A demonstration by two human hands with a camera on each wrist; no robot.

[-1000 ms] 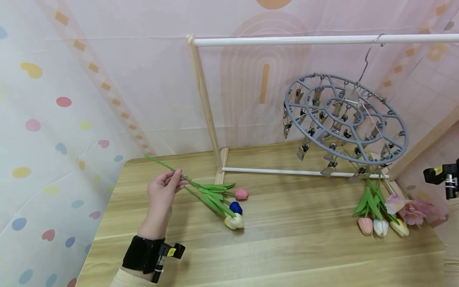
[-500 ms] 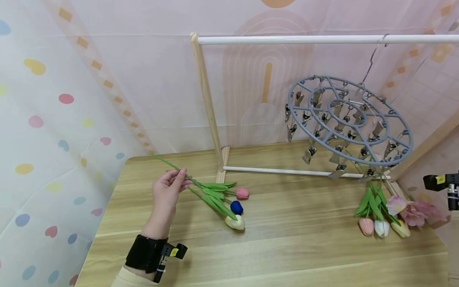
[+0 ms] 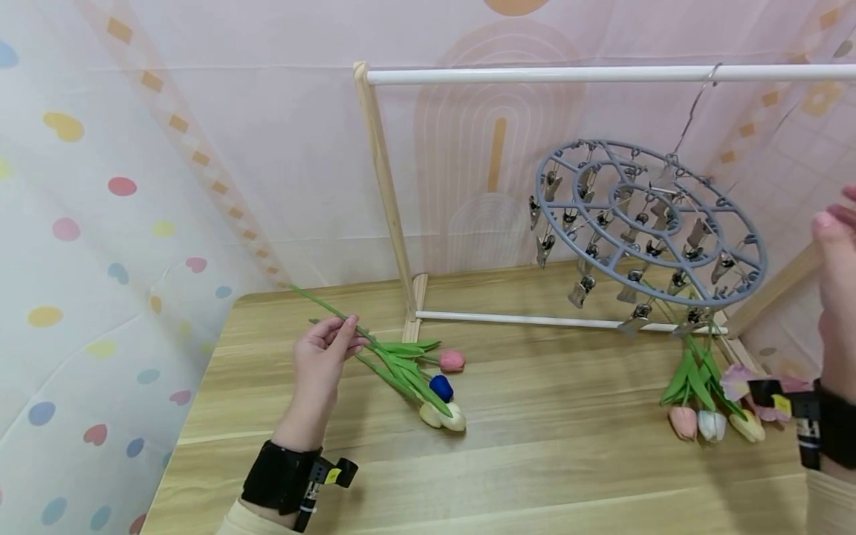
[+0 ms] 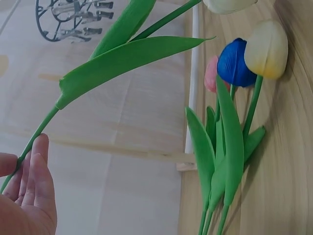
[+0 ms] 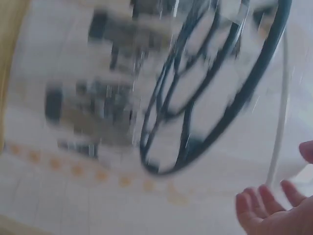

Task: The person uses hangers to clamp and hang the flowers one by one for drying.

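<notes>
**Head view: left hand lifts one tulip stem, right hand rises toward clip hanger**

Head view, near to far. Left hand (image 3: 321, 364) pinches a tulip stem (image 3: 314, 305) between thumb and fingertips, wrist cocked up, forearm coming from the near edge. Its cream bloom (image 3: 449, 417) sits at the near end of the loose bunch on the table (image 3: 535, 461), beside the blue tulip (image 3: 441, 387) and pink tulip (image 3: 452, 360). Step in hand looks like the pick-up; the next move probably calls for carrying the stem right to a free clip. Right hand (image 3: 839, 282) is raised at the right edge, fingers loosely spread, holding nothing, near the round clip hanger (image 3: 645, 223). Hung tulips (image 3: 709, 420) dangle below it. Rack (image 3: 384, 186) stands far.
</notes>
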